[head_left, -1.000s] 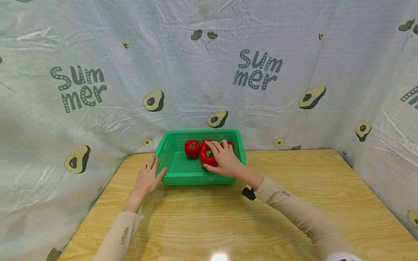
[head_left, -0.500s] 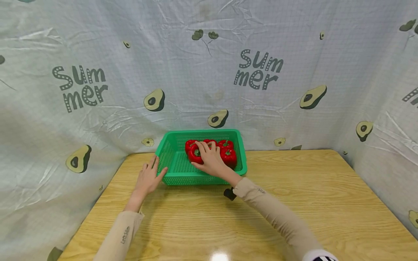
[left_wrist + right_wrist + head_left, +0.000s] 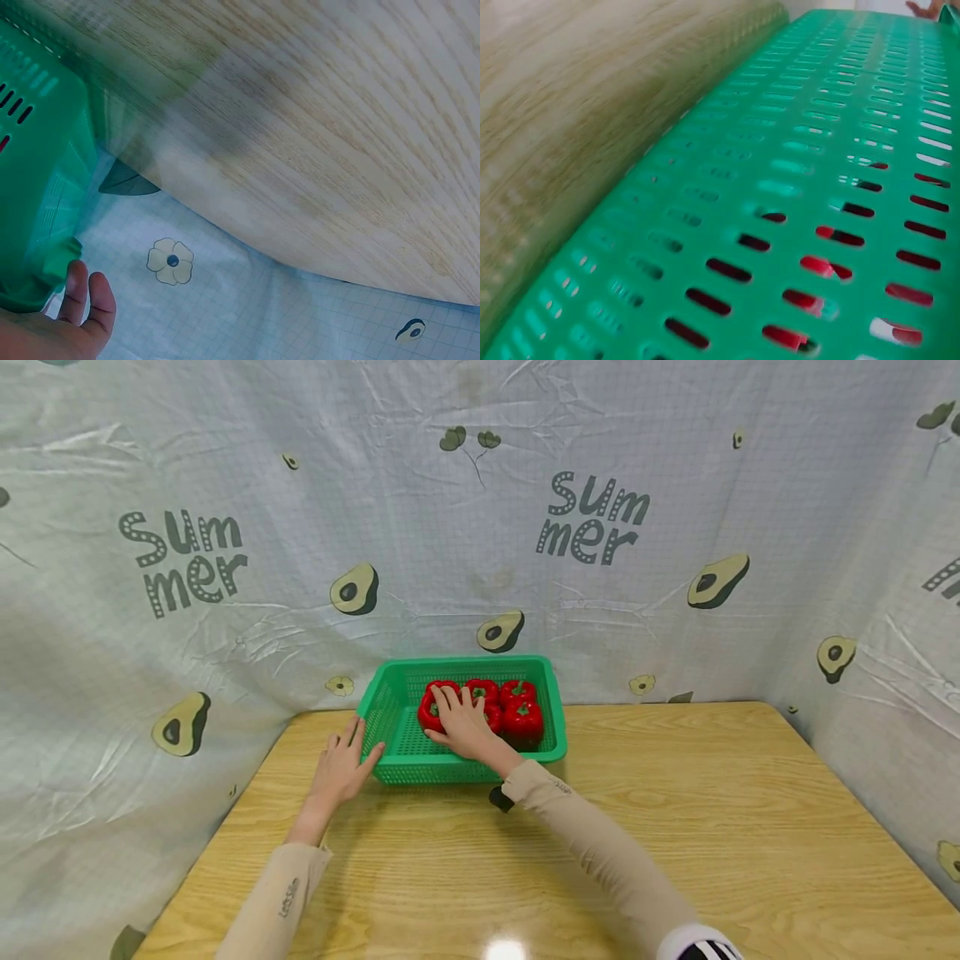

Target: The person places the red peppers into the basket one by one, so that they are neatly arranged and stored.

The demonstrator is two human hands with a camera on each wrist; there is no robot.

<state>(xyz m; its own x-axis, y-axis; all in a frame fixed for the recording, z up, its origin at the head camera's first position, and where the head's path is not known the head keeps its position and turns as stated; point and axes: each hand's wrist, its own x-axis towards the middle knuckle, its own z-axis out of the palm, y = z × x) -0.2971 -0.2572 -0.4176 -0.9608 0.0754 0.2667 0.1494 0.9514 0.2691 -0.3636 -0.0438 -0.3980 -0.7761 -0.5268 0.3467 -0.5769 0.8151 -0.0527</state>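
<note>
A green slotted plastic basket (image 3: pixel 420 770) stands at the back of the table, with several red bell peppers (image 3: pixel 523 724) in its middle and right side. My right hand (image 3: pixel 467 727) reaches over the front rim and grips a red bell pepper (image 3: pixel 427 713) from above, at the front left of the group; the hand covers much of it. On the basket's left rim rests my left hand (image 3: pixel 341 768), fingers extended. The left wrist view has the left hand's fingertips (image 3: pixel 99 292) beside the basket's corner. Red shows through the slots in the right wrist view, but the right hand is out of sight there.
The wooden table (image 3: pixel 675 793) spreads in front of the basket and to its right. Close behind hangs a pale cloth (image 3: pixel 420 543) printed with avocados and lettering. A black device (image 3: pixel 501 798) sits under the right wrist.
My right hand has moved left inside the basket, carrying the gripped bell pepper to the left of the others and uncovering peppers on the right. The left hand has stayed on the rim.
</note>
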